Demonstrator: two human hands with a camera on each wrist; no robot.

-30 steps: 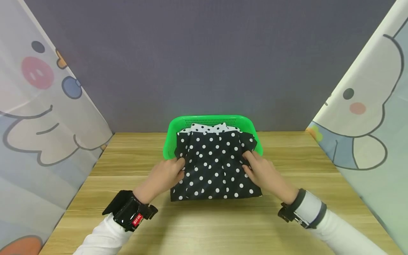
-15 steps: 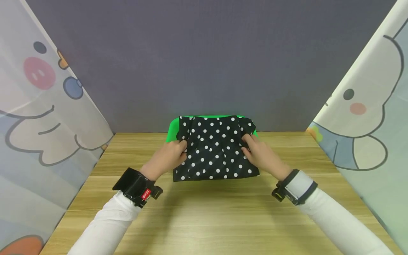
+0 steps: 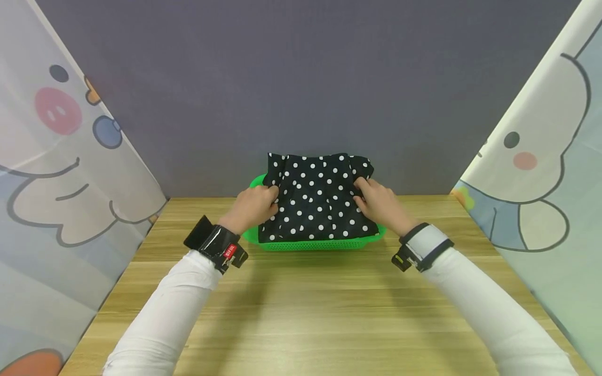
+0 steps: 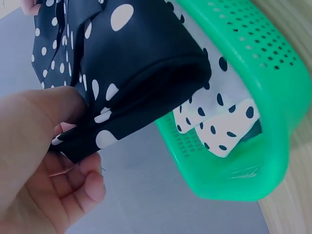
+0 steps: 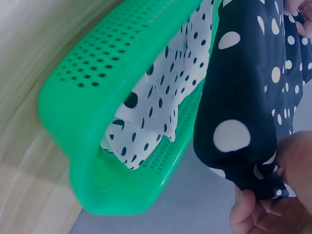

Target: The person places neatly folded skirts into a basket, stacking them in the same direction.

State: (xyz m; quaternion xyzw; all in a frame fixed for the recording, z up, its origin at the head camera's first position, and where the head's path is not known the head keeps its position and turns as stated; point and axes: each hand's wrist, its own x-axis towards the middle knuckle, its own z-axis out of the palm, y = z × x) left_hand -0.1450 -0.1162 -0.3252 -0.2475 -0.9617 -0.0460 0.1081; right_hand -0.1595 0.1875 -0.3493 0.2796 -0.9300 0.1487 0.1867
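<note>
A folded black cloth with white polka dots (image 3: pixel 315 198) hangs above the green plastic basket (image 3: pixel 310 244). My left hand (image 3: pixel 254 208) pinches its left edge, thumb on top, as the left wrist view shows. At the opposite edge my right hand (image 3: pixel 378 205) pinches it between thumb and curled fingers. Inside the basket lies a white cloth with black dots (image 4: pixel 219 114), also seen in the right wrist view. From the head view the black cloth hides it. Both wrist views show the black cloth apart from the basket's rim.
The basket stands at the back of the wooden table (image 3: pixel 301 313), near a grey upright panel (image 3: pixel 301 94). Cartoon-printed curtains flank the table, one at left (image 3: pixel 56 183) and one at right (image 3: pixel 531 172).
Both hands have carried the black cloth away from me, until it is over the basket. The white cloth and the basket's back rim are now covered in the head view; its front rim shows.
</note>
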